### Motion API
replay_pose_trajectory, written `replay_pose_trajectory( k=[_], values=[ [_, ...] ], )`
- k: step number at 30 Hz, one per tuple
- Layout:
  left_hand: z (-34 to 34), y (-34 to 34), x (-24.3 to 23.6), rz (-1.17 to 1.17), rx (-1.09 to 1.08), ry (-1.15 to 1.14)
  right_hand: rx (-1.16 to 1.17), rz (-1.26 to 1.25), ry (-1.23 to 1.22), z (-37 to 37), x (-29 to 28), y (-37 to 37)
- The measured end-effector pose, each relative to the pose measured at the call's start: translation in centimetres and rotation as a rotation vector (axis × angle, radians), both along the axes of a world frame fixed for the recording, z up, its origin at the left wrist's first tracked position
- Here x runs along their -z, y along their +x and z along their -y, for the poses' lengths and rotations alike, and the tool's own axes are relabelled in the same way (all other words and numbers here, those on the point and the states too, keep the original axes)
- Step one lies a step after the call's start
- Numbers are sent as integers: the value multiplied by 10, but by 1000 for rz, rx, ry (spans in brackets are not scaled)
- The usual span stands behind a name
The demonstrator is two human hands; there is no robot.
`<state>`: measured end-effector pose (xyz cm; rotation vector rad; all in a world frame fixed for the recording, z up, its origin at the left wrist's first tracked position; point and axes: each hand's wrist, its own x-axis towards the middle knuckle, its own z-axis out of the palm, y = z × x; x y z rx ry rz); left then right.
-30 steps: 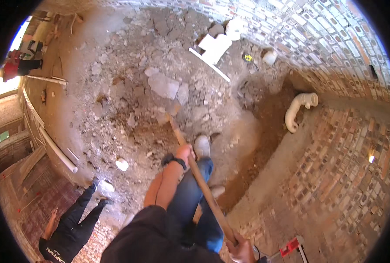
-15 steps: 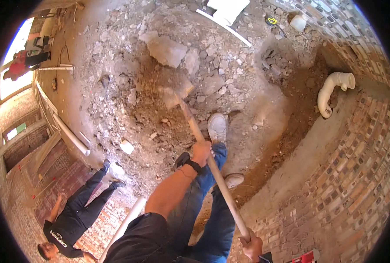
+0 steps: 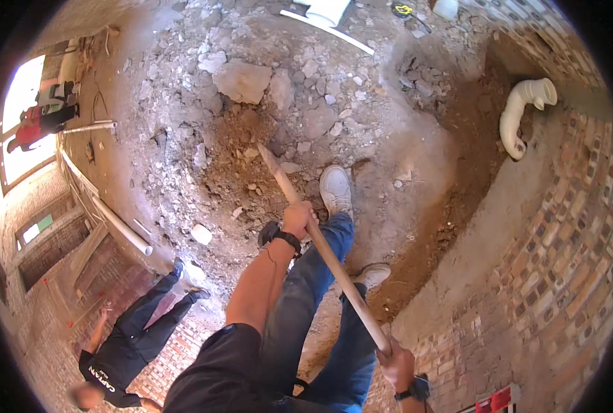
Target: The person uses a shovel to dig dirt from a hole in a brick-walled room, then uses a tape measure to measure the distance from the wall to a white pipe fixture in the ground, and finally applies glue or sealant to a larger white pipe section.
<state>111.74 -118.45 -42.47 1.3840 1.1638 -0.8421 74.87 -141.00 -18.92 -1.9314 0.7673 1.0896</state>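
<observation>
A shovel's long wooden handle [image 3: 335,265] slants across the middle of the view, its far end down in loose brown soil. No blade shows there; dirt seems to cover it. Closed around the handle's middle is my left hand [image 3: 297,219], with a dark band on the wrist. Lower and to the right, near the handle's top end, my right hand [image 3: 396,365] grips it, a dark watch on that wrist. My shoe [image 3: 336,189] is planted on the rubble just right of the handle. A large stone slab [image 3: 243,82] lies beyond the shovel's far end.
A white curved pipe [image 3: 516,117] rises beside the trench [image 3: 451,206] at right, along the brick wall [image 3: 547,275]. A thin white pipe [image 3: 327,32] lies at the top. On the left, a person in black [image 3: 124,344] stands near a long pipe [image 3: 122,226]; another person in red [image 3: 34,127] is farther off.
The shovel's blade, visible and blurred above the rubble before, is now out of sight in the soil. Both hands keep their grip, the left slightly farther left and up. The view has shifted a little.
</observation>
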Motion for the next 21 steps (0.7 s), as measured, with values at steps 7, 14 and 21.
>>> replay_pose_trajectory(
  k=[7, 14, 21],
  values=[
    [0, -85, 8, 17, -64, -48, 67, 16, -4, -1, 4, -90],
    [6, -178, -48, -24, 132, 17, 183, 71, -89, -31, -25, -233],
    [52, -255, -68, -26, 418, -189, 577, 1, -31, -122, -86, -334]
  ],
)
